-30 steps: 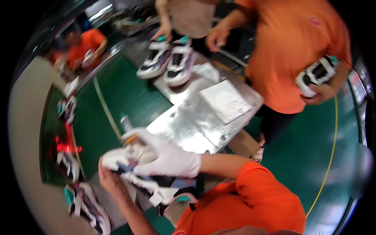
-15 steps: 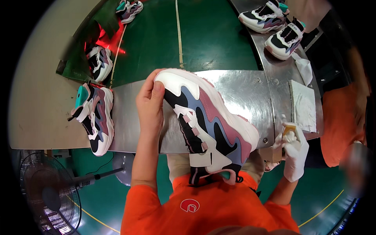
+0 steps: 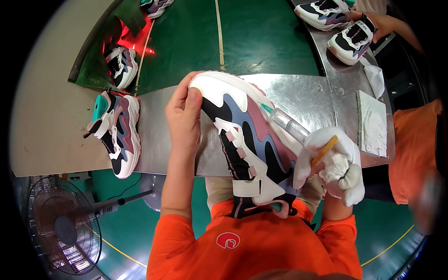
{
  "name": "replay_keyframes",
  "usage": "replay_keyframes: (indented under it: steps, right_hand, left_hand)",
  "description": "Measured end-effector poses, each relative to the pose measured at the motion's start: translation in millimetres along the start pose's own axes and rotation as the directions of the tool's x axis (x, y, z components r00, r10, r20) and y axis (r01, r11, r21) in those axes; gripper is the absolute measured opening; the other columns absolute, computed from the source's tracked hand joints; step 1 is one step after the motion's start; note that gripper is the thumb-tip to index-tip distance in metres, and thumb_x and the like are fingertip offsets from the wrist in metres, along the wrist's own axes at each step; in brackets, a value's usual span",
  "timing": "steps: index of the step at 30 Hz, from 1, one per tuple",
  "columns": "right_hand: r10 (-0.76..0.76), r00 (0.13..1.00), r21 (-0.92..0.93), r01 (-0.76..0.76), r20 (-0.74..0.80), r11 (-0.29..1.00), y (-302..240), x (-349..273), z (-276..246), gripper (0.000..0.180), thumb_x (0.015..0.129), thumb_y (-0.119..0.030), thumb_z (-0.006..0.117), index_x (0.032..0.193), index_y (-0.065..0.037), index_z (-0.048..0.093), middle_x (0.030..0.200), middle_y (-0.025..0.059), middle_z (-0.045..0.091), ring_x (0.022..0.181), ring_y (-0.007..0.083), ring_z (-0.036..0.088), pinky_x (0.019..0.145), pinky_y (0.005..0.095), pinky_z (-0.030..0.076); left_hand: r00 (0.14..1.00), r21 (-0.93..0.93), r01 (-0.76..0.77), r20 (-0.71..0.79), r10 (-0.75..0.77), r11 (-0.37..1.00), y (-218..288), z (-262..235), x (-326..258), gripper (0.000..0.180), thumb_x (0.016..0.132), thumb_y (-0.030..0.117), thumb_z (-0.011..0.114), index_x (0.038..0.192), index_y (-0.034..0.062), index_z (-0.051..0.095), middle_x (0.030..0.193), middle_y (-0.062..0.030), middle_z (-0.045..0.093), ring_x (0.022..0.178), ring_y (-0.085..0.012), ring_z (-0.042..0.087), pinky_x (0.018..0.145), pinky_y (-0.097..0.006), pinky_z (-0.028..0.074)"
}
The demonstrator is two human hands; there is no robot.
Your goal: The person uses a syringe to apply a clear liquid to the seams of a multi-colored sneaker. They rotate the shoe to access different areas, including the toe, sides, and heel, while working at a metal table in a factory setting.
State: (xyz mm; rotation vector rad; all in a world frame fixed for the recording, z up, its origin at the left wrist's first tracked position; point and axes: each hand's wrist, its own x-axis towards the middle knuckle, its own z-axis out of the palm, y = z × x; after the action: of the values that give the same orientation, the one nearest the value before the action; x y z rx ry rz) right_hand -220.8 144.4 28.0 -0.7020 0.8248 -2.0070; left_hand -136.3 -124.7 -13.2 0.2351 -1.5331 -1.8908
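My bare left hand (image 3: 183, 114) grips a sneaker (image 3: 261, 126) by its toe, thumb on the white toe cap. The shoe is white, black, blue and mauve, tilted with its sole edge to the upper right and its heel close to my orange shirt. In my white-gloved right hand (image 3: 343, 144) is a clear syringe (image 3: 290, 125) with a green tip, which points at the seam between upper and sole near the forefoot. A flat amber stick (image 3: 324, 151) and a crumpled white wad (image 3: 335, 169) are also tucked in that hand. Whether the tip touches the shoe, I cannot tell.
A similar sneaker (image 3: 122, 133) stands on the metal table's left, with others on the green conveyor (image 3: 186, 46). At the upper right another person's hand (image 3: 385, 25) touches one of two sneakers. A white cloth pad (image 3: 372, 122) lies at right; a fan (image 3: 65, 228) stands lower left.
My right hand has come up and inward from the lower right, bringing the syringe to the sneaker's sole edge. Another person's hand has appeared at the upper-right shoe.
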Motion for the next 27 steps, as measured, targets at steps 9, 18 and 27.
replay_keyframes:
  steps: [9, 18, 27]
  right_hand:
    - [0.088, 0.995, -0.098, -0.093, -0.056, 0.991, -10.0, 3.3, -4.0, 0.083, 0.052, -0.036, 0.082, 0.107, 0.016, 0.05, 0.07, 0.0226, 0.06, 0.054, 0.0277, 0.061, 0.05, 0.0321, 0.051]
    - [0.113, 0.988, -0.126, -0.126, -0.105, 0.984, -19.5, -7.4, -2.8, 0.084, 0.057, -0.049, 0.083, 0.104, 0.014, 0.053, 0.066, 0.0169, 0.06, 0.05, 0.0212, 0.059, 0.046, 0.0262, 0.045]
    - [0.149, 0.98, -0.113, -0.164, -0.133, 0.98, -22.6, -19.7, -11.6, 0.086, 0.058, -0.046, 0.084, 0.107, 0.017, 0.05, 0.068, 0.0185, 0.06, 0.049, 0.0226, 0.059, 0.051, 0.0288, 0.048]
  left_hand:
    - [1.0, 0.004, -0.028, 0.007, 0.028, 1.0, 0.5, 2.3, -1.4, 0.054, 0.092, 0.033, 0.065, 0.125, -0.0081, 0.052, 0.115, -0.0127, 0.062, 0.106, -0.0172, 0.059, 0.093, -0.028, 0.045]
    - [0.997, 0.0, -0.059, 0.054, 0.059, 0.998, 1.3, 2.5, -2.2, 0.05, 0.096, 0.028, 0.058, 0.128, -0.0098, 0.048, 0.117, -0.014, 0.06, 0.107, -0.0186, 0.058, 0.094, -0.029, 0.045]
    - [0.999, 0.008, -0.036, -0.007, 0.036, 0.999, -0.6, 2.6, -0.7, 0.051, 0.097, 0.027, 0.056, 0.129, -0.0103, 0.046, 0.119, -0.0161, 0.059, 0.11, -0.0205, 0.058, 0.097, -0.031, 0.046]
